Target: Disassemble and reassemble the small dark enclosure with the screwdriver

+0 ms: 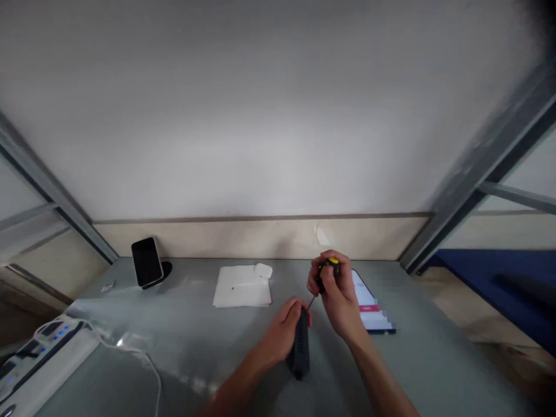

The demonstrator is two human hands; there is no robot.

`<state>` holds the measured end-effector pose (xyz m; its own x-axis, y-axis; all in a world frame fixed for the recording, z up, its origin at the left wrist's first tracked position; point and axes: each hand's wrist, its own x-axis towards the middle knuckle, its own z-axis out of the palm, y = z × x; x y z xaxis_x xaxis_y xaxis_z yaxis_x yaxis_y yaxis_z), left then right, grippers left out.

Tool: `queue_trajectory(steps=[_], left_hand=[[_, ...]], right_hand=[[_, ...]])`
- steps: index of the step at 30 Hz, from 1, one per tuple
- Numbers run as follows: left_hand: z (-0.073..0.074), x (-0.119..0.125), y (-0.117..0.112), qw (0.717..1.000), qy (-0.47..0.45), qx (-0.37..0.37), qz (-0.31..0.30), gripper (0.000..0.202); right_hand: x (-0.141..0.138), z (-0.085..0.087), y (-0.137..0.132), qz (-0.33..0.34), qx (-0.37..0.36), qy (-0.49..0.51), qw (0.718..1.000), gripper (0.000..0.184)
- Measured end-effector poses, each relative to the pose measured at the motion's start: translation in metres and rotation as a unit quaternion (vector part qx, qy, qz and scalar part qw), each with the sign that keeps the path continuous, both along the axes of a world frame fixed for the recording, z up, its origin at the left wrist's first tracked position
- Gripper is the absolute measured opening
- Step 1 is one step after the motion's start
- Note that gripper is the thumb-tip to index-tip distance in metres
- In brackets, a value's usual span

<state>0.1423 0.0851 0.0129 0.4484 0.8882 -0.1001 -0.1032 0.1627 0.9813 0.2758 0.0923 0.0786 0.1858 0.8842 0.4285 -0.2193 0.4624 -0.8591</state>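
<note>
My left fingers (292, 308) clasp the black device (300, 350), on edge on the tabletop (195, 339). My right fingers (325, 279) grip the screwdriver (329, 267), tip at its far end. Flat box (374, 315) crowds just right; white sheet (242, 286) lies beyond, leftward.

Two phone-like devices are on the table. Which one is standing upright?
The dark-screened phone at the back left, propped on a round black stand. The other device lies flat beside the right hand, showing white and pink.
</note>
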Motion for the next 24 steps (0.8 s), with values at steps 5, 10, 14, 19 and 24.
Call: queue_trajectory(steps=[5, 10, 14, 19, 24], left_hand=[[0.001, -0.001, 0.001, 0.997, -0.083, -0.004, 0.006, 0.045], [0.001, -0.003, 0.004, 0.996, -0.084, 0.001, -0.008, 0.019], [0.0, -0.001, 0.004, 0.999, -0.038, -0.009, 0.01, 0.011], [-0.007, 0.002, 0.008, 1.0, -0.012, -0.007, 0.007, 0.006], [-0.011, 0.003, 0.012, 1.0, 0.023, 0.006, 0.01, 0.008]], right_hand=[[0.003, 0.011, -0.012, 0.009, 0.029, -0.067, 0.997, 0.014], [-0.007, 0.017, -0.019, 0.037, 0.038, -0.073, 0.996, 0.027], [-0.019, 0.019, -0.02, 0.044, 0.047, -0.056, 0.996, 0.014], [-0.024, 0.015, -0.018, 0.0, 0.04, -0.042, 0.998, 0.009], [-0.024, 0.016, -0.015, -0.052, 0.059, -0.067, 0.995, 0.01]])
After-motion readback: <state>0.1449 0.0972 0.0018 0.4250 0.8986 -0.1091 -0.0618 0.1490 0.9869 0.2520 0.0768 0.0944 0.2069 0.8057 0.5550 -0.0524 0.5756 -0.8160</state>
